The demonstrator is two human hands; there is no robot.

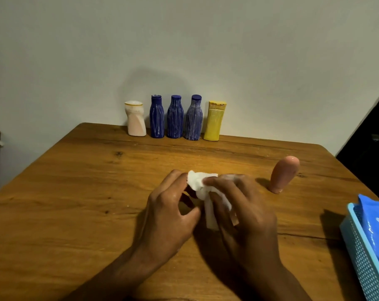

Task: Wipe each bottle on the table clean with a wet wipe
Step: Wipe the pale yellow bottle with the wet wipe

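Hands at tabletop (75, 192) centre: left hand (169, 216) and right hand (245, 213) both pinch white wet wipe (202, 187). Five bottles (175, 119) line far edge; pink bottle (283, 174) stands right.

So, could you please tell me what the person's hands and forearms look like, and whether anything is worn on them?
Both the left hand and the right hand are bare: no gloves, and no rings or bracelets that I can make out. Both forearms are uncovered right down to the bottom edge of the picture, with no sleeve, cuff or watch in view. The picture is slightly blurred, so small details could be missed.
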